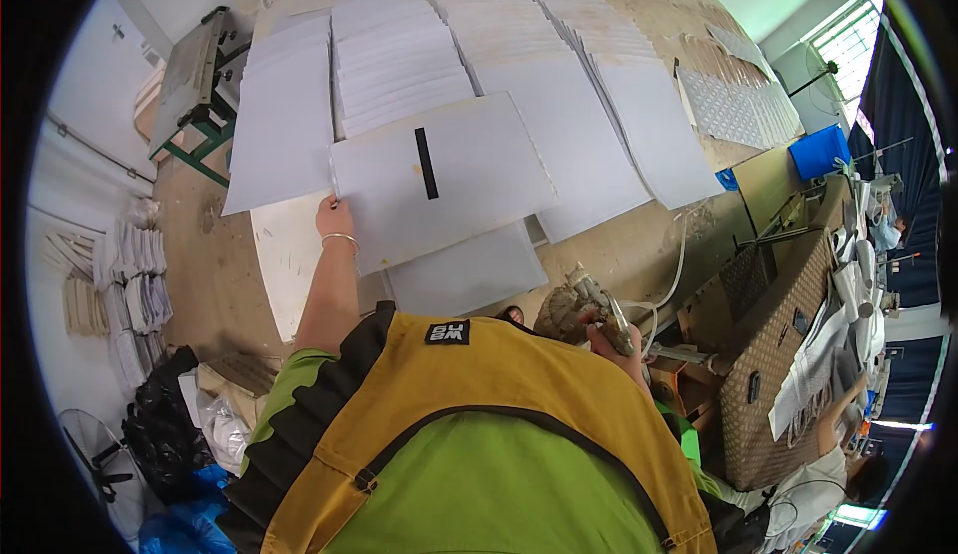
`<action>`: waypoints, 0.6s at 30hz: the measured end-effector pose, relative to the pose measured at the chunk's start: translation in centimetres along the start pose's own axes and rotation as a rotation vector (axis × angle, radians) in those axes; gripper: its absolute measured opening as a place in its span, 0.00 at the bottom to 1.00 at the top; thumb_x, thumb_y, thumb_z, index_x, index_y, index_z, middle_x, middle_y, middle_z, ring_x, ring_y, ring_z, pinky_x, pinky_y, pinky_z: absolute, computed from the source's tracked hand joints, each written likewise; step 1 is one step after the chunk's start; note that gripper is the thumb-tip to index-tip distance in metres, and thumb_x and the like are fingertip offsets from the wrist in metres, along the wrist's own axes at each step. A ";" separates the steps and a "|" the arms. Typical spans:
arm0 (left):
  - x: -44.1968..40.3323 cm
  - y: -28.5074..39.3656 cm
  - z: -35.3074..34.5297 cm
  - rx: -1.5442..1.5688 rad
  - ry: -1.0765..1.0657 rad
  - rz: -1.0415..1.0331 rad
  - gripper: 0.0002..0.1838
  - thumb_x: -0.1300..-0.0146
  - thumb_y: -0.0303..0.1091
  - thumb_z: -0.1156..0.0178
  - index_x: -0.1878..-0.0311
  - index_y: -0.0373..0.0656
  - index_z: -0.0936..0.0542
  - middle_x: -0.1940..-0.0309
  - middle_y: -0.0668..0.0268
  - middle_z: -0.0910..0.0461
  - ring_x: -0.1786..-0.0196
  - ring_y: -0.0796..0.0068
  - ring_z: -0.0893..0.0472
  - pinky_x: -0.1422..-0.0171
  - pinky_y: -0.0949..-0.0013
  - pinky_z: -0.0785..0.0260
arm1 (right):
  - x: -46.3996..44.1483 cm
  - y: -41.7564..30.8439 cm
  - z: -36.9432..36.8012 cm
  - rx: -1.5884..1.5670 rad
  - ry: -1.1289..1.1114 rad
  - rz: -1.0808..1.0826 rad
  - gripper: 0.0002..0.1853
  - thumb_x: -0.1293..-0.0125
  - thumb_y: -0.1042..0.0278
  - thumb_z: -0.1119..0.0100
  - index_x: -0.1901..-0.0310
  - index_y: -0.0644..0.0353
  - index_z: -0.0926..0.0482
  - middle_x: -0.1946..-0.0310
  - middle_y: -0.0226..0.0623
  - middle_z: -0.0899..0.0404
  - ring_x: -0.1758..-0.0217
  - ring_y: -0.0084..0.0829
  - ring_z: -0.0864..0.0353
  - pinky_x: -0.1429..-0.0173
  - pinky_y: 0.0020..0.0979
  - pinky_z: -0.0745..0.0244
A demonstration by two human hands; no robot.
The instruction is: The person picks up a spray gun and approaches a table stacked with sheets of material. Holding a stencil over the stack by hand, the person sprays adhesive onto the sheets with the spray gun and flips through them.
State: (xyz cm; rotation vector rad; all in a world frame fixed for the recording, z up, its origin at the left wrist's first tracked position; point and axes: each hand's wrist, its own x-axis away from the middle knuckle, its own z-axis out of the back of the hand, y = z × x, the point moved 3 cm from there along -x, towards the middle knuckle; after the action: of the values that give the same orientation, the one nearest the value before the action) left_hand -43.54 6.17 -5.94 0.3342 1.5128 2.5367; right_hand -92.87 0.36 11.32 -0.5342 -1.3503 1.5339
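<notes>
My left hand is closed on the left edge of a large white sheet, which carries a black strip near its middle. The sheet lies tilted across other white sheets. In my right hand, close to my body, is a spray gun caked with dried residue. A pale hose loops beside it. Below the held sheet, part of another grey-white sheet shows. Overlapping rows of white sheets spread out beyond it.
A green-legged metal stand is at the left. Stacked pieces and black bags lie along the left wall. At the right are a patterned brown table, a blue bin and people working.
</notes>
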 end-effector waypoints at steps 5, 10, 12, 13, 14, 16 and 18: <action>1.6 3.0 1.0 -0.316 0.006 -0.045 0.21 0.47 0.32 0.43 0.47 0.40 0.26 0.61 0.56 0.20 0.62 0.59 0.21 0.56 0.64 0.28 | -0.1 -0.6 0.0 -0.014 -0.006 -0.027 0.09 0.40 0.67 0.40 0.60 0.61 0.21 0.78 0.26 0.25 0.80 0.16 0.30 0.75 0.21 0.36; 4.3 5.9 1.5 -0.600 0.108 -0.336 0.23 0.48 0.35 0.41 0.46 0.46 0.27 0.49 0.58 0.26 0.51 0.59 0.24 0.50 0.59 0.31 | 0.0 -1.9 0.7 -0.060 -0.016 -0.029 0.10 0.41 0.69 0.39 0.59 0.63 0.21 0.75 0.27 0.23 0.80 0.16 0.31 0.75 0.20 0.36; 4.8 6.4 0.5 -0.627 0.053 -0.613 0.24 0.48 0.37 0.41 0.45 0.46 0.28 0.43 0.58 0.31 0.43 0.58 0.29 0.43 0.54 0.36 | -0.1 -2.7 1.4 -0.070 -0.021 -0.026 0.10 0.41 0.69 0.39 0.59 0.64 0.21 0.74 0.27 0.22 0.80 0.16 0.31 0.75 0.19 0.36; 5.3 6.7 0.0 -0.638 0.025 -0.749 0.25 0.48 0.37 0.41 0.44 0.47 0.29 0.40 0.58 0.33 0.39 0.58 0.32 0.39 0.51 0.39 | -0.2 -3.1 1.9 -0.093 -0.012 -0.001 0.11 0.41 0.69 0.39 0.59 0.65 0.21 0.73 0.29 0.21 0.80 0.16 0.31 0.75 0.19 0.36; 5.9 7.1 -1.1 -0.558 -0.058 -0.827 0.26 0.47 0.39 0.41 0.43 0.48 0.29 0.39 0.59 0.35 0.37 0.58 0.35 0.36 0.49 0.44 | -0.3 -3.5 2.3 -0.116 -0.004 0.023 0.11 0.41 0.70 0.39 0.58 0.65 0.22 0.71 0.30 0.20 0.80 0.16 0.31 0.76 0.19 0.36; 7.9 9.3 -3.3 -0.584 -0.272 -0.889 0.29 0.46 0.44 0.41 0.40 0.49 0.32 0.34 0.60 0.42 0.32 0.57 0.43 0.31 0.46 0.54 | -0.4 -4.7 3.1 -0.134 -0.005 0.049 0.12 0.41 0.70 0.39 0.58 0.66 0.22 0.70 0.32 0.19 0.79 0.16 0.31 0.76 0.19 0.37; 9.4 10.6 -4.4 -0.687 -0.398 -0.868 0.31 0.44 0.48 0.42 0.37 0.50 0.35 0.30 0.60 0.48 0.29 0.57 0.48 0.29 0.44 0.58 | -0.9 -6.1 3.8 -0.156 0.006 0.079 0.13 0.41 0.72 0.40 0.55 0.66 0.25 0.66 0.34 0.20 0.79 0.16 0.31 0.76 0.19 0.37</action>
State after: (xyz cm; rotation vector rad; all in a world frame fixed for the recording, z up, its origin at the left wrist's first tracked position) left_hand -54.09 -0.08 2.35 0.0421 0.4173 1.9324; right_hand -93.31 -2.87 17.79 -0.6956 -1.4674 1.4962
